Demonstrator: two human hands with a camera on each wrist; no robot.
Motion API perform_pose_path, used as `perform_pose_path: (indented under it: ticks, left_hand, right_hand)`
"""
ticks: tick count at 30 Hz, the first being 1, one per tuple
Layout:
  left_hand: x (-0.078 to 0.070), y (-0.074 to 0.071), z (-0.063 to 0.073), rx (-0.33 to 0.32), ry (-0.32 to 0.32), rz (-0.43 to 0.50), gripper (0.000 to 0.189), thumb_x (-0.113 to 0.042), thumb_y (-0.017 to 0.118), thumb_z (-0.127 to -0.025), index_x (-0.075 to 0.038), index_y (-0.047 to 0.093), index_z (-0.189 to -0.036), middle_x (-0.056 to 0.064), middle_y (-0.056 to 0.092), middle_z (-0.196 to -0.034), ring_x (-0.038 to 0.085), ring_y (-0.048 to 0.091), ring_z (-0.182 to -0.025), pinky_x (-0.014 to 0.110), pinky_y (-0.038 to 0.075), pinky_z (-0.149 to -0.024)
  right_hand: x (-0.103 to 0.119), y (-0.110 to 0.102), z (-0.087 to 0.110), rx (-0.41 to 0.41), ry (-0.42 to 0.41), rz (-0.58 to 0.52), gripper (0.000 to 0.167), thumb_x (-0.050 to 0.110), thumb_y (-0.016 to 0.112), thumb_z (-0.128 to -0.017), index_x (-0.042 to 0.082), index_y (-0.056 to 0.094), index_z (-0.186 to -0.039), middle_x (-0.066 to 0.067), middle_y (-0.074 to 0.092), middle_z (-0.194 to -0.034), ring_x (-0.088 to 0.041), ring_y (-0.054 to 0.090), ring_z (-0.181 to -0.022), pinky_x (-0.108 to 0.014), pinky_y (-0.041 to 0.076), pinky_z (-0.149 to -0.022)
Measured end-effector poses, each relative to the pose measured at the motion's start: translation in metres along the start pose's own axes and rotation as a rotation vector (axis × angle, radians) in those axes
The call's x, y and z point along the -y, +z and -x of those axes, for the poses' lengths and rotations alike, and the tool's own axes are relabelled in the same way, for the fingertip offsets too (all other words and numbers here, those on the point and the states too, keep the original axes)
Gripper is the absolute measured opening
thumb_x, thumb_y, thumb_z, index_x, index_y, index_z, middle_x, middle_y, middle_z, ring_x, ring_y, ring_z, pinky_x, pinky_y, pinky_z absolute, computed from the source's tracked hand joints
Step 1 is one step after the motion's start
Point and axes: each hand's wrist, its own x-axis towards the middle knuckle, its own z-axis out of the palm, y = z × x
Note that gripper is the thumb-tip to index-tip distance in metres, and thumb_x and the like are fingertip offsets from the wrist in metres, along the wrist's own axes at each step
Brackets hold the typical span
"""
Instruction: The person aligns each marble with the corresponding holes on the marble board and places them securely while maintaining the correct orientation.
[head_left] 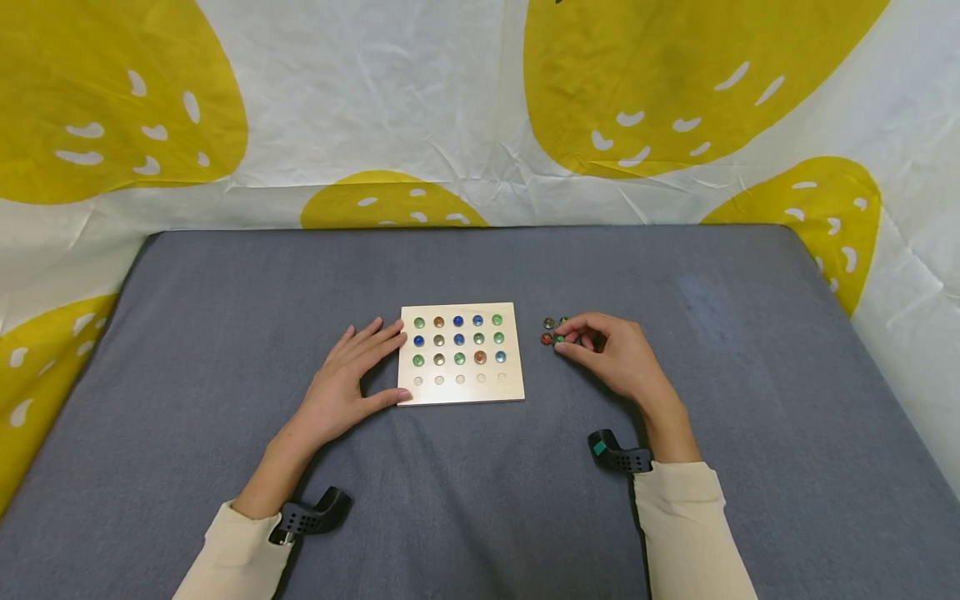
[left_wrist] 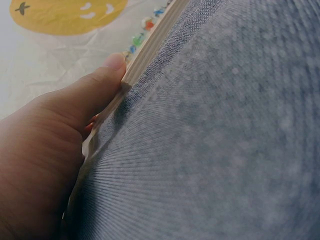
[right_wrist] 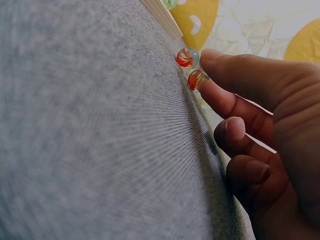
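A pale wooden board (head_left: 461, 394) lies flat, with colored glass marbles (head_left: 458, 321) in its three far rows and bare hollows (head_left: 461, 379) along the front row. My left hand (head_left: 348, 383) rests at its left side, fingers spread and fairly straight, fingertips on the far left edge and thumb at the near left corner. In the left wrist view the thumb (left_wrist: 107, 72) presses the board's edge (left_wrist: 150, 47). To the right of the board, my right hand (head_left: 611, 354) has thumb and index finger around a marble (right_wrist: 195, 79), the other fingers curled. A red-swirled marble (right_wrist: 185, 58) lies beside the thumb tip.
Several loose marbles (head_left: 549, 323) lie close together by the right fingertips, partly hidden by the hand. Grey cloth (head_left: 480, 492) covers the table. Behind it hangs a white curtain (head_left: 390, 92) with yellow shapes. A black wrist mount (head_left: 618, 454) sits on each forearm.
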Motion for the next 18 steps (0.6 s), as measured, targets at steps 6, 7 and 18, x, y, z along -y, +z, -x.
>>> perform_pose_path:
  ticks: [6, 7, 18]
  left_hand:
    - [0.0003, 0.0002, -0.0002, -0.002, 0.001, 0.0, 0.08, -0.032, 0.082, -0.074, -0.007, 0.048, -0.142, 0.009, 0.04, -0.148, 0.034, 0.027, -0.139, 0.053, 0.01, -0.114]
    - [0.0004, 0.0004, -0.0002, -0.002, 0.002, 0.0, 0.08, -0.032, 0.082, -0.074, -0.007, 0.048, -0.142, 0.009, 0.04, -0.148, 0.034, 0.027, -0.139, 0.053, 0.01, -0.114]
    - [0.0013, 0.0005, -0.0004, 0.0, 0.004, -0.004, 0.081, -0.032, 0.082, -0.074, -0.008, 0.047, -0.142, 0.008, 0.04, -0.149, 0.034, 0.027, -0.139, 0.053, 0.01, -0.114]
  right_hand:
    - [0.0004, -0.0006, 0.0002, 0.005, 0.01, 0.0, 0.014, 0.019, 0.077, -0.083, 0.016, 0.072, -0.095, 0.004, 0.062, -0.076, -0.014, 0.049, -0.061, -0.024, 0.037, -0.052]
    - [0.0006, -0.0008, 0.0002, 0.006, 0.012, 0.0, 0.014, 0.02, 0.077, -0.083, 0.016, 0.072, -0.096, 0.004, 0.062, -0.076, -0.014, 0.049, -0.061, -0.024, 0.037, -0.052]
    - [0.0053, -0.0028, -0.0007, -0.001, -0.011, 0.01, 0.013, 0.02, 0.077, -0.083, 0.017, 0.072, -0.094, 0.004, 0.061, -0.075, -0.014, 0.048, -0.06, -0.024, 0.036, -0.052]
